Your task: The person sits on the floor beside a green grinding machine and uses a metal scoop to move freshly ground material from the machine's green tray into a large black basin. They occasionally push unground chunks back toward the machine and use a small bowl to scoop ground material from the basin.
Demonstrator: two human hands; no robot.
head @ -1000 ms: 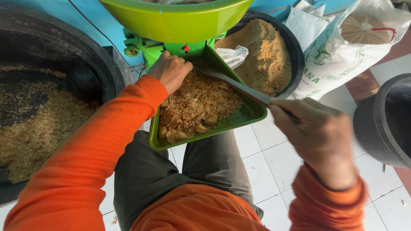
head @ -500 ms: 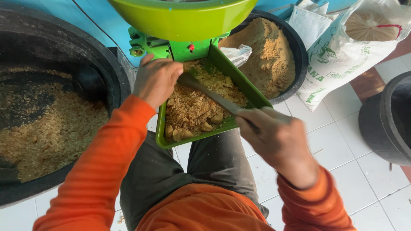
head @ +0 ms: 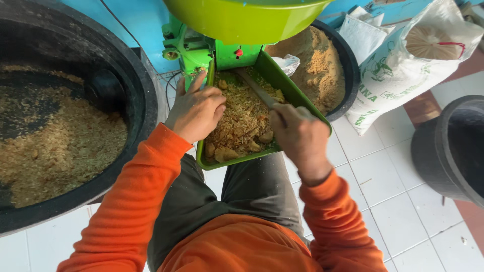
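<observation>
Holding: the right hand [head: 301, 138] is closed around the handle of a flat metal scraper [head: 258, 90], whose blade runs toward 11 o'clock into the tray.
Tray: a green tray [head: 297, 98] sits at the picture's centre, tilted down from the green machine [head: 194, 48] toward the person's lap, its low lip at 6 o'clock.
Contents: brown crumbly feed [head: 242, 121] fills the tray, with larger lumps gathered near the lower lip.
Left hand: the left hand [head: 195, 112] rests on the tray's 9 o'clock rim, fingers curled loosely with the knuckles against the feed, index finger stretched toward 12 o'clock; it clasps nothing that can be seen.
Hopper: a lime-green bowl [head: 242, 17] caps the machine at 12 o'clock, overhanging the tray's upper end.
Left tub: a large black tub [head: 141, 90] at 9 o'clock holds coarse tan and dark grain.
Far tub: a second black tub [head: 350, 75] at 1 o'clock, just behind the tray, is heaped with fine tan meal.
Sack: a white printed sack [head: 403, 70] leans at 2 o'clock, open at its top.
Bucket: a dark bucket [head: 443, 151] stands at 3 o'clock on the white tiled floor [head: 383, 201].
</observation>
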